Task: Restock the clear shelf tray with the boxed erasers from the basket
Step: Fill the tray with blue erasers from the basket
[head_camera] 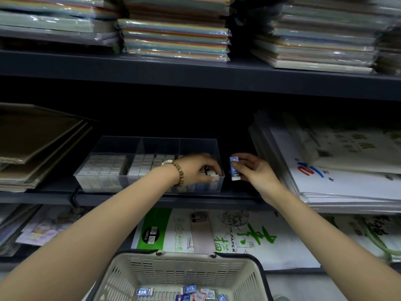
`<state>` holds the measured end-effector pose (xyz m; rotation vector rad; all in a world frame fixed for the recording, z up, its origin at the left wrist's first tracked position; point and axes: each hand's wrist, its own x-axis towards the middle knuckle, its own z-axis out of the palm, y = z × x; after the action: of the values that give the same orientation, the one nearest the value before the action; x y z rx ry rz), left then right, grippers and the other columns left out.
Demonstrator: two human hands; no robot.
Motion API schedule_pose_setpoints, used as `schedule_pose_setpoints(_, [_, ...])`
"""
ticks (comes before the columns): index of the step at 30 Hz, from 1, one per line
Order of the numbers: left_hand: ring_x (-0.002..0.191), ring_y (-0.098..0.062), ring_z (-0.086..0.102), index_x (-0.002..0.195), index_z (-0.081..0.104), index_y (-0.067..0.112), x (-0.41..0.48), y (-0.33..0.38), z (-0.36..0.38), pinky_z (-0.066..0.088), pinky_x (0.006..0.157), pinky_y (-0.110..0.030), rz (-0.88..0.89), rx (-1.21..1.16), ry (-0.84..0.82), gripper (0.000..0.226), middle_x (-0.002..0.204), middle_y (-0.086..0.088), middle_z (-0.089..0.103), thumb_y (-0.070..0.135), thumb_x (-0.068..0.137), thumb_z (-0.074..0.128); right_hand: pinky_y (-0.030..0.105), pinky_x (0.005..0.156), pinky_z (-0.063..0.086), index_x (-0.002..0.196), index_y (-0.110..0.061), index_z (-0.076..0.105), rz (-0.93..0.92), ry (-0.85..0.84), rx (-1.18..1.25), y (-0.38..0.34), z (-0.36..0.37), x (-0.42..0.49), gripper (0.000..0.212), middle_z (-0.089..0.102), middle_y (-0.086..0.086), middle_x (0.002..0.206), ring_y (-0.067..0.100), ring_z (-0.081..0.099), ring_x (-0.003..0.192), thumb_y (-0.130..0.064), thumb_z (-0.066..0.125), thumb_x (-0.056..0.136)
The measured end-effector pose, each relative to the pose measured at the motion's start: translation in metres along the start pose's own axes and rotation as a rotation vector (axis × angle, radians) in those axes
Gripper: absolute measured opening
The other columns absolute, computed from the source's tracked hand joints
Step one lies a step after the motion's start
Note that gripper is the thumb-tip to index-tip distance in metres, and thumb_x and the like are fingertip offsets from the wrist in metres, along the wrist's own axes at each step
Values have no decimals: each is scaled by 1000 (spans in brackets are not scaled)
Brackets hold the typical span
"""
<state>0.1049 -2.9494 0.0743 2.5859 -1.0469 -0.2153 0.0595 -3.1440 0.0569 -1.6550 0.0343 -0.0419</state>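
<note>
A clear shelf tray (108, 146) with three compartments stands on the middle shelf, its left and middle sections filled with rows of boxed erasers (104, 168). My left hand (195, 170), with a bead bracelet on the wrist, reaches into the right compartment and its fingers pinch small boxed erasers (211, 173) near the front wall. My right hand (251, 168) hovers just right of the tray and holds a blue boxed eraser (234, 169) upright. Below, a beige basket (182, 272) holds several loose boxed erasers (191, 293).
Brown card sheets (36, 144) lie stacked left of the tray, white paper packs (338, 170) to its right. The upper shelf carries wrapped coloured paper stacks (175, 38). Sketch paper packs (217, 231) lie on the shelf below, behind the basket.
</note>
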Motion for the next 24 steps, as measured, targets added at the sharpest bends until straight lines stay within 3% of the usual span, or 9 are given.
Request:
schedule_pose_setpoints(7, [93, -14, 48, 107, 57, 28, 1, -4, 4, 35, 73, -25, -5, 116, -4, 22, 105, 6, 45, 42, 90, 54, 25, 74, 54, 118, -8, 58, 42, -30, -8, 1, 3, -3, 27, 64, 6, 101, 14, 65, 84, -11, 58, 91])
schedule_pose_setpoints(10, [103, -14, 43, 108, 59, 31, -1, -7, 5, 38, 82, -28, 6, 139, -1, 28, 113, 5, 44, 49, 87, 56, 23, 64, 58, 118, -11, 55, 49, -104, 18, -3, 1, -4, 24, 64, 6, 100, 15, 70, 72, -12, 52, 94])
schedule_pose_setpoints(13, [115, -14, 35, 118, 58, 36, -10, -10, 10, 35, 96, -32, 19, 151, 50, 38, 127, 7, 42, 54, 85, 55, 19, 53, 53, 119, -8, 50, 23, -100, -137, -10, 0, 1, 28, 63, 4, 93, 14, 65, 63, -11, 58, 91])
schedule_pose_setpoints(15, [123, -14, 32, 127, 53, 40, -17, -13, 12, 30, 101, -30, 23, 124, 81, 44, 138, 9, 38, 55, 86, 53, 16, 51, 50, 108, -6, 51, -23, -77, -226, -15, 1, 8, 27, 64, 4, 88, 8, 62, 58, -8, 66, 85])
schedule_pose_setpoints(17, [129, -14, 31, 132, 48, 41, -22, -15, 13, 28, 106, -32, 15, 97, 99, 48, 145, 11, 36, 55, 87, 51, 12, 56, 51, 98, -7, 58, -84, -80, -293, -22, 3, 14, 19, 64, 5, 89, 2, 62, 61, -5, 69, 82])
schedule_pose_setpoints(19, [133, -13, 31, 132, 47, 40, -24, -17, 13, 26, 109, -31, -5, 55, 114, 48, 147, 11, 37, 57, 87, 48, 12, 62, 52, 100, -7, 62, -147, -91, -376, -27, 5, 22, 16, 63, 8, 94, 10, 62, 73, -2, 65, 85])
schedule_pose_setpoints(22, [135, -10, 30, 131, 49, 39, -25, -16, 12, 19, 107, -22, -14, 14, 118, 46, 146, 10, 39, 57, 88, 45, 22, 68, 52, 101, -12, 57, -196, -88, -530, -37, 11, 34, 16, 60, 7, 91, 20, 60, 80, -4, 61, 88])
schedule_pose_setpoints(24, [134, -9, 30, 131, 51, 38, -25, -15, 12, 18, 104, -18, -12, 9, 125, 45, 145, 10, 40, 55, 89, 46, 20, 69, 47, 96, -17, 55, -233, -104, -682, -41, 14, 40, 15, 58, -1, 87, 16, 57, 81, -7, 61, 88])
